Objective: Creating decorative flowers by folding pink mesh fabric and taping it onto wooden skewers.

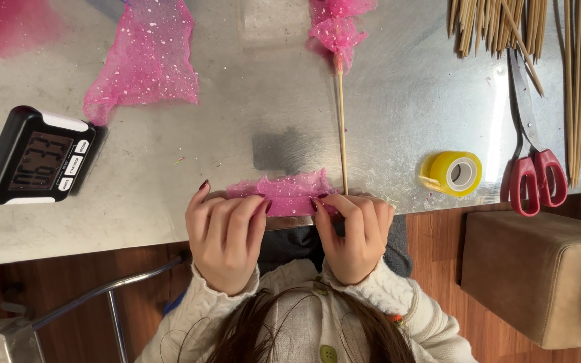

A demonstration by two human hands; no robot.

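Left hand (226, 235) and right hand (358, 232) pinch a pink mesh strip (287, 195) at the metal table (237, 134) edge.

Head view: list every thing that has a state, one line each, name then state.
pink mesh strip: folded flat, pinched by both hands
left hand: gripping the strip
right hand: gripping the strip
scissors: closed, lying flat
tape roll: on its side, end loose
timer: display on
skewer: lying flat, mesh bunched on its far end

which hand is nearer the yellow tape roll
The right hand. It holds the pink mesh strip at the table edge, just left of the tape roll in the picture. The left hand grips the strip's far end, farther away.
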